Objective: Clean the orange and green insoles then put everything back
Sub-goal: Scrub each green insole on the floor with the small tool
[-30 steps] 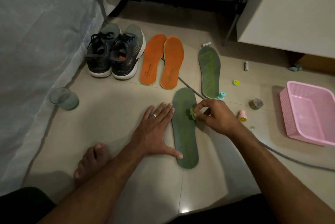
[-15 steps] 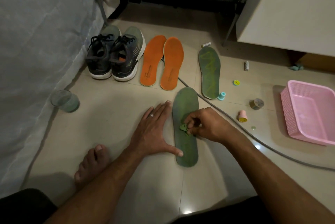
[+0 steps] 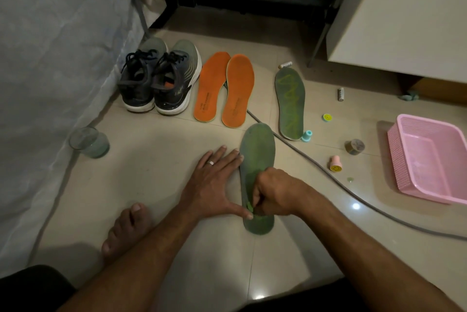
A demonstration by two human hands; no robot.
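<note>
Fingers of your right hand (image 3: 274,194) are curled around a small bright green lump (image 3: 249,206), which looks like a soft wad of cleaning material, and press it onto the heel end of the dark green foam insole (image 3: 256,150) lying lengthwise at the centre of the frame. Your left hand (image 3: 214,185) lies flat on the pale tiled floor (image 3: 151,160) with its fingers straight and spread; the fingertips touch the insole's left edge and the thumb reaches onto its heel, just beside the lump. It grasps nothing.

Above that insole, the two flat orange insoles (image 3: 225,89) lie side by side, touching, just right of the pair of grey laced sneakers (image 3: 159,79) at upper left of centre. The second green insole with light zigzag markings (image 3: 290,104) lies to their right, apart from them. A grey cable (image 3: 316,165) runs diagonally across the floor between the two green insoles. At the right edge sits the pink plastic mesh basket (image 3: 404,160). A glass tumbler (image 3: 88,142) stands at the left.
</note>
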